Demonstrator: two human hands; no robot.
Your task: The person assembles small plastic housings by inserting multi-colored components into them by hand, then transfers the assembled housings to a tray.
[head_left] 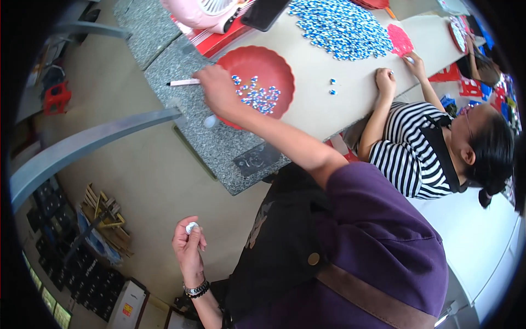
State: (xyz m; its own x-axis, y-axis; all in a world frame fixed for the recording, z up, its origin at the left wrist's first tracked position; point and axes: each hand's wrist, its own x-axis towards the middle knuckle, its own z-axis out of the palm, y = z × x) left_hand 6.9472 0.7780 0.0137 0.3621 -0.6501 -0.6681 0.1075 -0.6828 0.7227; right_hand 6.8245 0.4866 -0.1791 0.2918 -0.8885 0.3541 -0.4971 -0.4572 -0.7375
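Low at the left, away from the table, my left hand (189, 241) pinches a small white round piece (191, 227) between thumb and fingers. A watch and a dark beaded bracelet circle that wrist. My right hand (220, 92) is over the near left side of a red scalloped plate (286, 72), closed around a pale pink pen (185, 83). Its dark tip points left, past the plate's rim. Small blue-and-white pieces (262, 100) lie scattered in the plate. My right hand and forearm hide part of it.
A large heap of blue-and-white pieces (342, 27) spreads over the table, beside a pink-red pile (400, 39). A black phone (265, 13) and pink fan (205, 10) rest on a red box (211, 41). A co-worker in stripes (408, 148) sits at right. A grey metal bar (98, 134) reaches the granite edge.
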